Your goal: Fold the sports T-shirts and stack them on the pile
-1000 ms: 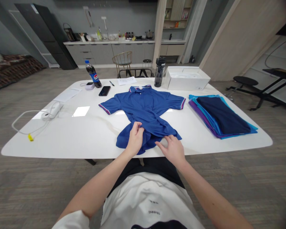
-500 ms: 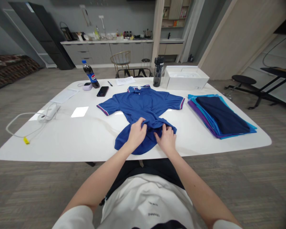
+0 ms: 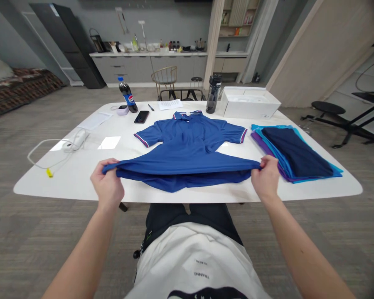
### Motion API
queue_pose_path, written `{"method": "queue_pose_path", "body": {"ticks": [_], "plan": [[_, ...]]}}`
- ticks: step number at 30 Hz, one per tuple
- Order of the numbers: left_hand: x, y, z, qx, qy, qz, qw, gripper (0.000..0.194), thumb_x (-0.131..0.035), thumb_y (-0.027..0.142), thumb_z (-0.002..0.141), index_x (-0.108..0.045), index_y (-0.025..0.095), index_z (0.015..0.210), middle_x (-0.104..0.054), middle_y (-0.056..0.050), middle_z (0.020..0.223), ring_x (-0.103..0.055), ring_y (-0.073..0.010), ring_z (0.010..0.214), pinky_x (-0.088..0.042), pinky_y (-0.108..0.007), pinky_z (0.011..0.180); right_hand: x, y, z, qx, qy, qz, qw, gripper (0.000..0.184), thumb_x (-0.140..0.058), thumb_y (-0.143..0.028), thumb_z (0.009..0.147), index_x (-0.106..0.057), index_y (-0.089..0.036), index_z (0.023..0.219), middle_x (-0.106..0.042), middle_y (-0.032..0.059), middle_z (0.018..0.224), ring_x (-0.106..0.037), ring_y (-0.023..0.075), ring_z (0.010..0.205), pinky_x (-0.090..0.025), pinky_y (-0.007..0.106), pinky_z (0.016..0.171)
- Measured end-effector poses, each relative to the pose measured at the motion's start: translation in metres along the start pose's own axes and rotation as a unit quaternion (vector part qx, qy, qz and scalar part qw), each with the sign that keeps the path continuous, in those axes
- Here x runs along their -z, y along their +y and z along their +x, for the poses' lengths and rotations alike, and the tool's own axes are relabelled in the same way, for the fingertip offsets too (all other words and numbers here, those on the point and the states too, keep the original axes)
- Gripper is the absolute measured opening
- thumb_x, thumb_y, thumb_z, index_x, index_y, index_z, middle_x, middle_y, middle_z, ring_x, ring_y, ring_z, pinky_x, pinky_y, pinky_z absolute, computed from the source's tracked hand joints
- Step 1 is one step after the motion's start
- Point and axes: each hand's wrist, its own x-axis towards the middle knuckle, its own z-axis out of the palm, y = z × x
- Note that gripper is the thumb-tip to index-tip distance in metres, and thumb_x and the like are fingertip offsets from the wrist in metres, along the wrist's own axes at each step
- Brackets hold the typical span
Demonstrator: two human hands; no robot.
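Observation:
A blue polo shirt [image 3: 187, 143] lies on the white table [image 3: 81, 178], its collar pointing away from me and its striped sleeve cuffs spread to both sides. My left hand [image 3: 107, 182] pinches the left corner of the bottom hem. At the opposite corner, my right hand [image 3: 266, 176] is closed on the hem as well. Between the two hands the hem is stretched wide and lifted, with the lower layer of cloth sagging beneath it. The right hand is close to a stack of folded clothes [image 3: 299, 151], navy on top with light blue and purple below.
Along the far side stand a cola bottle [image 3: 129, 96], a phone [image 3: 141, 117], a black tumbler [image 3: 213, 94] and a white box [image 3: 251, 104]. A power strip [image 3: 76, 140] with a white cable lies at the left, near paper sheets [image 3: 95, 121].
Both hands have moved apart, from the bunched cloth in the middle to the hem's two corners. The shirt's lower part is now pulled out wide. The view has shifted slightly.

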Motion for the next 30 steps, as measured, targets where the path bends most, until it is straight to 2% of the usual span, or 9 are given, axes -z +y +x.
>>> {"method": "queue_pose_path", "body": {"ticks": [2, 5, 7, 10, 14, 20, 23, 26, 30], "plan": [[0.034, 0.001, 0.001, -0.056, -0.034, 0.064, 0.996, 0.012, -0.052, 0.013, 0.066, -0.057, 0.021, 0.073, -0.060, 0.000, 0.081, -0.059, -0.0176, 0.084, -0.049, -0.031, 0.084, 0.028, 0.006, 0.000, 0.037, 0.056, 0.011, 0.998, 0.031, -0.049, -0.018, 0.086, -0.063, -0.018, 0.114, -0.058, 0.0133, 0.099, -0.059, 0.0305, 0.097, -0.049, 0.046, 0.090], [0.070, 0.002, -0.011, -0.091, -0.243, 0.243, 0.935, 0.015, -0.051, 0.015, 0.069, -0.063, 0.022, 0.075, -0.065, -0.002, 0.084, -0.061, -0.0204, 0.084, -0.049, -0.033, 0.081, 0.049, 0.009, -0.013, 0.058, 0.058, 0.047, 0.996, 0.020, -0.051, -0.023, 0.090, -0.066, -0.021, 0.104, -0.058, 0.0149, 0.107, -0.058, 0.0315, 0.107, -0.049, 0.048, 0.096], [0.079, -0.002, -0.026, -0.097, -0.384, 0.354, 0.847, 0.022, -0.054, 0.020, 0.075, -0.069, 0.024, 0.090, -0.070, -0.004, 0.097, -0.064, -0.0234, 0.091, -0.050, -0.035, 0.082, 0.044, 0.011, -0.031, 0.059, -0.028, 0.065, 0.996, 0.025, -0.055, -0.030, 0.088, -0.062, -0.021, 0.111, -0.059, 0.0142, 0.112, -0.059, 0.0306, 0.108, -0.050, 0.046, 0.095], [0.077, -0.019, -0.050, -0.125, -0.468, 0.430, 0.762, 0.036, -0.058, 0.025, 0.079, -0.069, 0.027, 0.113, -0.069, -0.008, 0.118, -0.063, -0.0292, 0.106, -0.050, -0.043, 0.092, 0.024, 0.019, -0.062, 0.035, -0.188, 0.035, 0.981, 0.029, -0.058, -0.035, 0.085, -0.062, -0.022, 0.110, -0.062, 0.0127, 0.110, -0.062, 0.0299, 0.100, -0.051, 0.044, 0.090], [0.072, -0.035, -0.062, -0.113, -0.505, 0.361, 0.776, 0.028, -0.055, 0.026, 0.084, -0.070, 0.027, 0.108, -0.071, -0.008, 0.114, -0.064, -0.0286, 0.106, -0.051, -0.044, 0.096, 0.015, 0.033, -0.085, -0.003, -0.244, 0.050, 0.968, 0.022, -0.048, -0.022, 0.084, -0.061, -0.024, 0.102, -0.066, 0.0092, 0.098, -0.064, 0.0269, 0.088, -0.050, 0.042, 0.082], [0.098, -0.003, -0.044, 0.018, -0.441, 0.231, 0.867, 0.020, -0.056, 0.036, 0.087, -0.071, 0.026, 0.094, -0.072, -0.005, 0.095, -0.068, -0.0242, 0.092, -0.056, -0.033, 0.082, 0.077, 0.046, -0.068, -0.038, -0.068, 0.156, 0.985, 0.025, -0.056, -0.025, 0.080, -0.068, -0.028, 0.102, -0.062, 0.0050, 0.090, -0.060, 0.0231, 0.079, -0.050, 0.038, 0.073], [0.108, 0.020, -0.047, 0.108, -0.558, 0.247, 0.785, 0.022, -0.064, 0.040, 0.084, -0.075, 0.028, 0.100, -0.074, -0.004, 0.096, -0.069, -0.0233, 0.087, -0.057, -0.032, 0.078, 0.105, 0.050, -0.065, -0.042, -0.285, 0.184, 0.940, 0.019, -0.070, -0.040, 0.077, -0.074, -0.030, 0.094, -0.063, 0.0037, 0.078, -0.060, 0.0224, 0.070, -0.049, 0.035, 0.064], [0.105, 0.033, -0.053, 0.165, -0.643, 0.289, 0.690, 0.037, -0.072, 0.044, 0.079, -0.076, 0.032, 0.114, -0.076, -0.003, 0.094, -0.071, -0.0230, 0.083, -0.058, -0.032, 0.077, 0.112, 0.049, -0.064, -0.060, -0.546, 0.152, 0.822, 0.033, -0.076, -0.049, 0.075, -0.079, -0.028, 0.100, -0.057, -0.0005, 0.063, -0.054, 0.0189, 0.058, -0.044, 0.031, 0.054], [0.055, 0.025, -0.042, 0.102, -0.641, 0.270, 0.711, 0.038, -0.062, 0.047, 0.089, -0.073, 0.030, 0.121, -0.075, -0.005, 0.102, -0.071, -0.0226, 0.089, -0.058, -0.033, 0.082, 0.084, 0.035, -0.037, -0.070, -0.591, 0.176, 0.784, 0.044, -0.062, -0.059, 0.087, -0.077, -0.024, 0.109, -0.063, 0.0011, 0.068, -0.061, 0.0199, 0.066, -0.048, 0.030, 0.062]]}}
